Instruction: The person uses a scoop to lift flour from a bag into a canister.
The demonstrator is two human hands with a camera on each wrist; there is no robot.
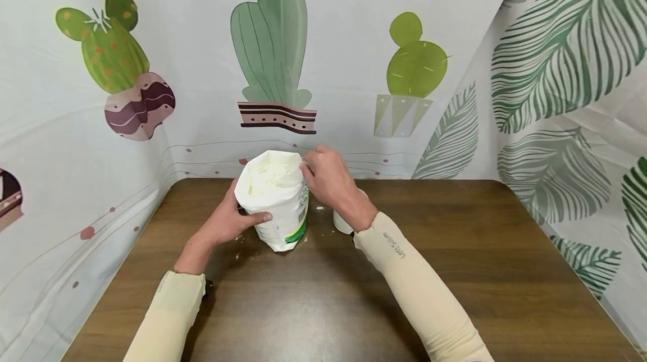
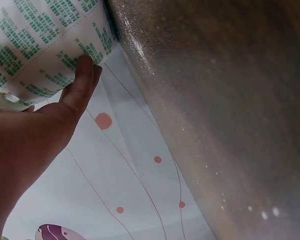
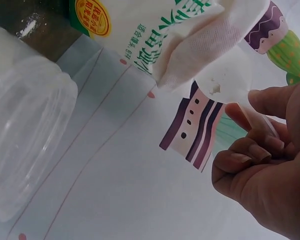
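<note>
A white paper bag of powder (image 1: 278,221), with green print, stands open-topped on the table, white powder (image 1: 273,174) showing inside. My left hand (image 1: 229,219) grips its left side, thumb across the front; in the left wrist view the fingers (image 2: 80,90) reach round its printed wall. At the bag's right rim is my right hand (image 1: 331,177). Its thumb and fingers pinch the handle of a white spoon (image 3: 225,82), whose round bowl overlaps the bag's folded mouth in the right wrist view. The head view hides the spoon.
A clear plastic jar (image 3: 32,135) stands right of the bag, partly hidden by my right wrist in the head view. Specks of spilled powder (image 1: 237,255) lie on the brown wooden table (image 1: 313,306). A cactus-print cloth (image 1: 349,59) hangs behind.
</note>
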